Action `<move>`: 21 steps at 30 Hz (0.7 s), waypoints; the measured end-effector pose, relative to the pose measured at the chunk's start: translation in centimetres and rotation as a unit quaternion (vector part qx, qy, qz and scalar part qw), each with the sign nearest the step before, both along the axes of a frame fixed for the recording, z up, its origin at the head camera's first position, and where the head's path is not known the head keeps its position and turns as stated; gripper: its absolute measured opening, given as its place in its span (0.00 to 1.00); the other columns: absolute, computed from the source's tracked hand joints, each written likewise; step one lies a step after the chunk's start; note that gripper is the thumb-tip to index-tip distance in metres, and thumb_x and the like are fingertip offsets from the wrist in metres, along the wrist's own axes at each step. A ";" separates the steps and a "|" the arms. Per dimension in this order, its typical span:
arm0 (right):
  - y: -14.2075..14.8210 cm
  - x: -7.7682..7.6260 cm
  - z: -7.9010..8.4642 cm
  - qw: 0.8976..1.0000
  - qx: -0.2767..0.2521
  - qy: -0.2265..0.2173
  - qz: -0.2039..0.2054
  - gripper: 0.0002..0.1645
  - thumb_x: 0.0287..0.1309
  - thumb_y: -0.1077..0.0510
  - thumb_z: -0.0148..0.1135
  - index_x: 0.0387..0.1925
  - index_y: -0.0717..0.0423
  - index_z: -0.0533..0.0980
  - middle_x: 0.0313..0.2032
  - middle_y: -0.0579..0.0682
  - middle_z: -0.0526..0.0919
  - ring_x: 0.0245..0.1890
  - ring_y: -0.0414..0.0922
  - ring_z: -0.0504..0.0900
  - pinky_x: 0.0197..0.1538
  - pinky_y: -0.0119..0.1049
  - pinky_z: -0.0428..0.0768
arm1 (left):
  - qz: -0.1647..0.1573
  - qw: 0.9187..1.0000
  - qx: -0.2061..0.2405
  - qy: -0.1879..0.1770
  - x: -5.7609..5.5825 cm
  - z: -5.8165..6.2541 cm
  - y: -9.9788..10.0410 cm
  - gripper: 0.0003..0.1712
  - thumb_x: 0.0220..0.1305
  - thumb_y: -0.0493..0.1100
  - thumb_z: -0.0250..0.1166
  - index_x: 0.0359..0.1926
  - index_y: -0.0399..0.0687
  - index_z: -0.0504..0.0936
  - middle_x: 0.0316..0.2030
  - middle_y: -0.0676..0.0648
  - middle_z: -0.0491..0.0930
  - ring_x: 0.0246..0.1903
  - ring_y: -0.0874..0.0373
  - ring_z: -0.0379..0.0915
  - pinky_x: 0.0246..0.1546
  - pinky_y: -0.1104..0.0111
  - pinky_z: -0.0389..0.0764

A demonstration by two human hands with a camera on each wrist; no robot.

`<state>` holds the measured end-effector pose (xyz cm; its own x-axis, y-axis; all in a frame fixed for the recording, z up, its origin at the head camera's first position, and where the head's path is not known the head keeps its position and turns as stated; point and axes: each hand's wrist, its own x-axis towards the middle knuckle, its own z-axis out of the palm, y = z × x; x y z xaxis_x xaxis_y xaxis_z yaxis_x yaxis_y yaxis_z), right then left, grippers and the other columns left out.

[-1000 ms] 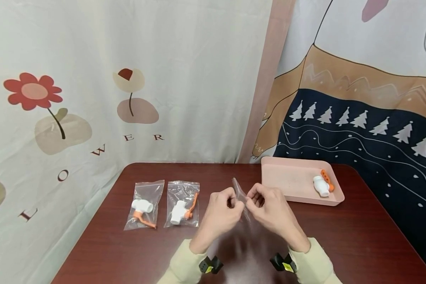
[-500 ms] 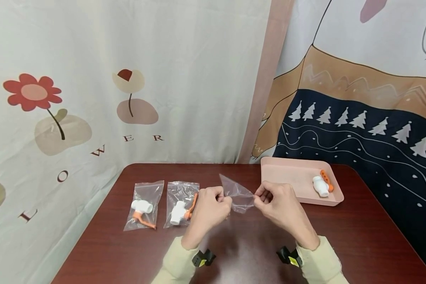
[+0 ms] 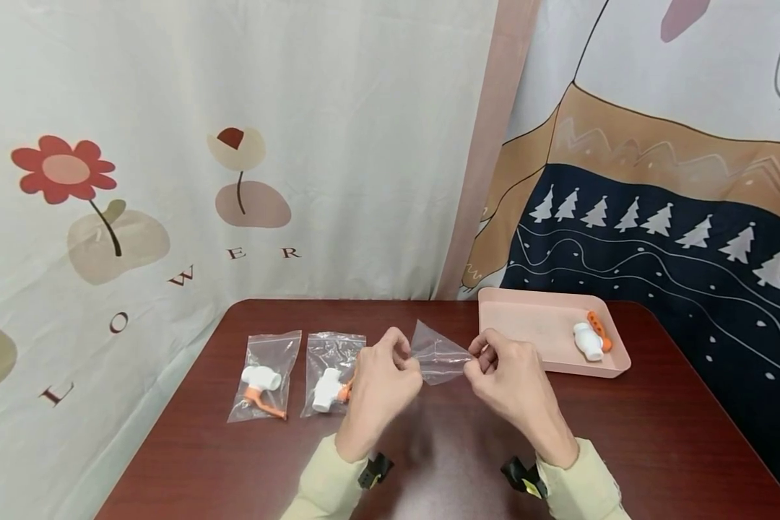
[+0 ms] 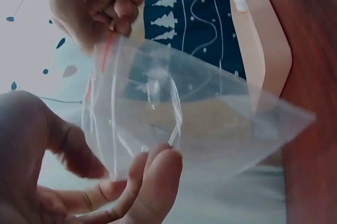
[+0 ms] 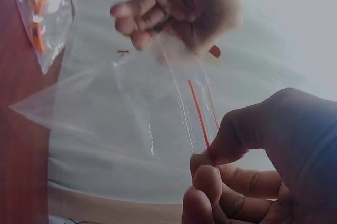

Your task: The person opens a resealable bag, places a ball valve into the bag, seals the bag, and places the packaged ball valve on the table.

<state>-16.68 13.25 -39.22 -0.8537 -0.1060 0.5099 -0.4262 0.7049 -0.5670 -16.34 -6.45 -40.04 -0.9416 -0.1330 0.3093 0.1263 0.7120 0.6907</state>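
Observation:
Between the two hands a clear zip bag [image 3: 438, 354] is stretched above the table, with nothing showing inside. A red line runs along its zip edge in both wrist views. My left hand [image 3: 385, 379] pinches one end of that edge between thumb and fingers. The opposite end is pinched by my right hand [image 3: 513, 375], its fingertips at the red line in the right wrist view. One lower corner of the bag [image 4: 253, 124] points away from the hands. Left of my left hand lies a bagged white valve [image 3: 327, 390] with an orange handle, partly covered by that hand.
Farther left lies another bagged white valve [image 3: 261, 377] with an orange handle. A pink tray [image 3: 526, 325] stands at the back right, holding an unbagged white valve [image 3: 588, 341] with an orange handle. Curtains [image 3: 364, 144] hang behind the dark red table [image 3: 624, 433].
The hands have moved apart, the left one leftward and the right one rightward. The bag, seen nearly edge-on and bunched before, is now spread between them. The bagged valves and tray stay put.

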 end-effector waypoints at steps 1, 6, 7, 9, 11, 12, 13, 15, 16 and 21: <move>-0.1 0.0 -0.1 1.000 0.001 -0.001 0.004 0.09 0.47 0.67 0.64 0.26 0.49 0.79 0.16 0.37 0.75 0.18 0.32 0.71 0.26 0.27 0.73 | -0.002 1.000 0.003 0.007 0.0 -0.1 0.1 0.08 0.48 0.36 0.58 0.24 0.57 0.73 0.13 0.60 0.69 0.21 0.61 0.68 0.22 0.68 0.68; -0.3 -0.1 -0.2 1.000 0.007 0.003 0.007 0.09 0.47 0.67 0.65 0.24 0.49 0.79 0.16 0.37 0.74 0.18 0.33 0.70 0.26 0.27 0.72 | -0.026 0.999 0.005 0.027 -0.2 -0.6 0.3 0.09 0.52 0.37 0.64 0.24 0.55 0.74 0.15 0.60 0.71 0.19 0.65 0.68 0.24 0.72 0.69; -0.3 -0.1 -0.2 1.000 0.007 0.001 0.005 0.09 0.47 0.67 0.66 0.23 0.49 0.79 0.16 0.37 0.74 0.18 0.33 0.70 0.26 0.27 0.72 | -0.033 0.999 0.005 0.027 -0.2 -0.6 0.3 0.09 0.52 0.36 0.65 0.24 0.55 0.74 0.15 0.59 0.71 0.18 0.66 0.67 0.23 0.73 0.69; -0.3 0.0 -0.1 1.000 0.008 -0.003 0.000 0.09 0.48 0.67 0.67 0.23 0.49 0.79 0.16 0.38 0.74 0.18 0.34 0.70 0.26 0.27 0.72 | -0.047 0.999 0.002 0.024 -0.3 -0.7 0.2 0.10 0.52 0.35 0.67 0.25 0.53 0.74 0.16 0.59 0.71 0.18 0.67 0.67 0.23 0.74 0.69; -0.1 0.0 -0.1 1.000 0.007 -0.012 -0.006 0.09 0.48 0.67 0.67 0.23 0.49 0.80 0.16 0.39 0.74 0.18 0.35 0.70 0.26 0.27 0.72 | -0.062 0.998 -0.002 0.022 -0.4 -0.7 -0.1 0.10 0.51 0.33 0.67 0.27 0.52 0.75 0.16 0.58 0.72 0.19 0.66 0.66 0.22 0.73 0.69; 0.0 -0.1 0.0 1.000 0.006 -0.019 -0.010 0.09 0.48 0.67 0.67 0.23 0.49 0.80 0.16 0.40 0.75 0.19 0.35 0.71 0.26 0.27 0.72 | -0.066 0.998 -0.004 0.018 -0.4 -0.6 -0.3 0.10 0.51 0.32 0.67 0.27 0.52 0.76 0.16 0.58 0.72 0.19 0.66 0.67 0.22 0.73 0.69; 0.1 -0.1 0.0 1.000 0.004 -0.027 -0.012 0.09 0.49 0.67 0.68 0.24 0.49 0.80 0.17 0.40 0.75 0.19 0.35 0.71 0.26 0.27 0.72 | -0.071 0.997 -0.006 0.015 -0.5 -0.5 -0.5 0.10 0.50 0.32 0.66 0.28 0.51 0.76 0.17 0.58 0.72 0.19 0.66 0.67 0.23 0.73 0.70; 0.3 -0.2 0.1 0.999 0.001 -0.046 -0.017 0.08 0.48 0.65 0.68 0.24 0.48 0.80 0.17 0.41 0.77 0.20 0.36 0.72 0.27 0.28 0.72 | -0.082 0.997 -0.008 0.006 -0.5 -0.2 -0.9 0.10 0.50 0.32 0.66 0.29 0.52 0.78 0.17 0.57 0.73 0.20 0.66 0.68 0.24 0.73 0.70; 0.5 -0.3 0.1 0.998 0.001 -0.056 -0.016 0.07 0.48 0.64 0.69 0.24 0.48 0.81 0.18 0.41 0.77 0.21 0.36 0.73 0.27 0.28 0.73 | -0.090 0.996 -0.007 0.001 -0.5 -0.1 -1.2 0.09 0.51 0.32 0.66 0.29 0.52 0.79 0.17 0.57 0.74 0.20 0.66 0.68 0.24 0.72 0.71; 1.1 -0.7 0.2 0.993 -0.003 -0.117 0.002 0.05 0.50 0.62 0.70 0.24 0.48 0.81 0.20 0.42 0.79 0.23 0.38 0.75 0.29 0.29 0.74 | -0.189 0.981 0.030 -0.045 -0.7 0.6 -2.4 0.13 0.59 0.33 0.66 0.42 0.52 0.85 0.19 0.53 0.78 0.18 0.65 0.75 0.23 0.72 0.77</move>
<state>-17.40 14.38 -39.04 -0.9482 -0.1081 0.2988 -0.2862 0.6994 -0.6549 -17.06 -8.84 -39.49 -0.9502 0.2149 0.2255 0.3101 0.5833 0.7507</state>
